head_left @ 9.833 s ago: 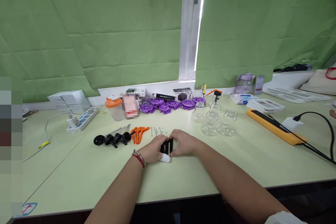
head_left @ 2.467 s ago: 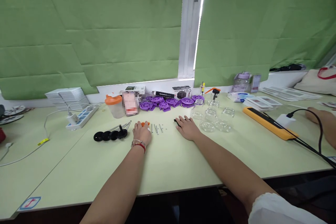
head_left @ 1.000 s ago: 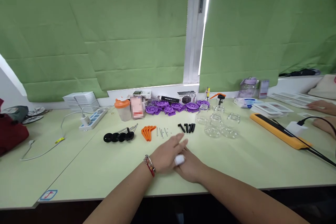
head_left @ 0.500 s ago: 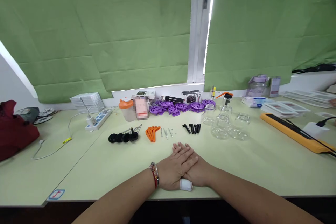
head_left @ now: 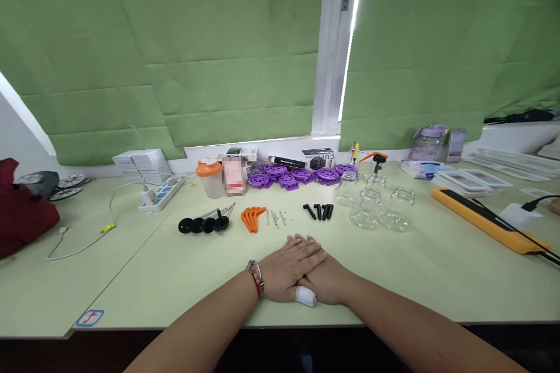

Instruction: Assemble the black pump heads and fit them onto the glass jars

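Note:
My left hand (head_left: pixel 284 273), with bracelets at its wrist, lies flat across the back of my right hand (head_left: pixel 330 281) near the table's front edge. Its fingers are stretched out and hold nothing. The right hand rests palm down on the table, its fingers partly covered. A white wrap (head_left: pixel 305 296) surrounds a thumb. Beyond the hands, a row of parts runs across the table: black round lids with metal rods (head_left: pixel 205 224), orange curved levers (head_left: pixel 252 219), small metal pins (head_left: pixel 275 218), black elbow-shaped pieces (head_left: pixel 319 211) and several clear glass jars (head_left: pixel 365 218).
Purple plastic wheel-like parts (head_left: pixel 289 179) lie at the back beside a cup-holder box (head_left: pixel 318 159) and an orange-lidded cup (head_left: pixel 210 179). Left are a power strip (head_left: pixel 161 195) and red bag (head_left: pixel 26 213); right, a long orange device (head_left: pixel 485 218) with cables.
The view has shifted slightly. My hands stay stacked in the same place, and the parts on the table have not moved.

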Demonstrator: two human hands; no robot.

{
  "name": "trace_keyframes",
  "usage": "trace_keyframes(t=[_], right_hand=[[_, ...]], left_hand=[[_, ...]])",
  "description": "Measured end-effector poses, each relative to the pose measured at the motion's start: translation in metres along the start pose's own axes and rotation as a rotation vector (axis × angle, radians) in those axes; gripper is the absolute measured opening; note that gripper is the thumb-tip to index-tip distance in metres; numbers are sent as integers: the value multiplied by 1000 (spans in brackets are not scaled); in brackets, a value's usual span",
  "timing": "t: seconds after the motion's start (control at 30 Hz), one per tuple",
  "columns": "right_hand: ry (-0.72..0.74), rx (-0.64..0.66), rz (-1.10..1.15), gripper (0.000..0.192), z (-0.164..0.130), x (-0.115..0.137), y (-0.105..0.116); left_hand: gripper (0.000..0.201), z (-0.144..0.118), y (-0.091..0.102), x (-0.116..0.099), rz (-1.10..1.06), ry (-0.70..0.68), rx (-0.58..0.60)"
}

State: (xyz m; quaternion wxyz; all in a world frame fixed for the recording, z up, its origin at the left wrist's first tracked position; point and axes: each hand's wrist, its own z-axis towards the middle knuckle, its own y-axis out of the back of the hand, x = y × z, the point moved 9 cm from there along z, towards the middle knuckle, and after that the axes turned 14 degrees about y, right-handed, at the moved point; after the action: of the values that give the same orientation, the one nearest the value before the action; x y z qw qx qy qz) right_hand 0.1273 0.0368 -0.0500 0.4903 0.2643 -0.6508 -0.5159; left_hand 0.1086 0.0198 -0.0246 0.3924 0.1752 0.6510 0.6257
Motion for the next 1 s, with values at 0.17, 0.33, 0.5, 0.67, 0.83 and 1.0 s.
trace_keyframes(t=[0.17,0.33,0.5,0.67,0.83,1.0], right_hand=[[68,-99,0,70,-1,5,10],[93,-124,-37,68,-3,7,14],[27,-55,-16,74,-5,-1,8],[26,-53,-9,74,-5,-1,7],[27,-51,-10,74,-6,1,8],[30,-65,-2,73,-6,0,9]], left_hand=[[88,-1,3,4,11,44,-3],[68,-12,42,32,168,241,-108],[38,-59,133,105,471,693,-425],[30,-99,154,167,521,1012,-258],[20,-106,143,181,373,1050,-223],[19,-112,154,176,213,1077,-408]])
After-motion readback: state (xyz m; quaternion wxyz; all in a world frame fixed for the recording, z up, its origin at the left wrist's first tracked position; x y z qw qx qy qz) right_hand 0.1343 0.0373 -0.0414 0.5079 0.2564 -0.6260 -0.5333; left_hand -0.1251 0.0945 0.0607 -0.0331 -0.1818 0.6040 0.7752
